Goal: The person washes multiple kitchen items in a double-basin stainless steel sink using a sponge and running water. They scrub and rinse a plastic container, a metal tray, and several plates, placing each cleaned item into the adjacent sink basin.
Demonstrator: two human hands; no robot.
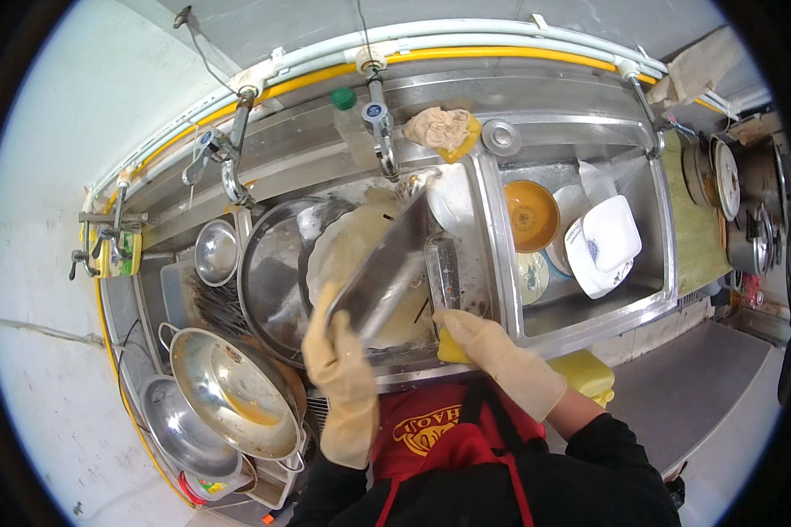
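My left hand (343,369), in a pale rubber glove, grips the lower end of a long rectangular metal pan (392,270). The pan is tilted and blurred, its far end under the running middle faucet (382,141). My right hand (494,352), gloved too, holds a yellow sponge (453,349) near the sink's front edge. Beneath the pan a large basin of cloudy water (343,244) stands in the sink. Another metal container (443,267) lies just right of the pan. A wide round metal pan (270,263) is to the left.
The right sink basin (590,323) holds an orange bowl (531,216) and white dishes (603,247). Two metal woks (234,395) (188,428) stand at the lower left. A cloth (438,128), a plastic bottle (352,125) and a drain strainer (501,137) sit along the back ledge.
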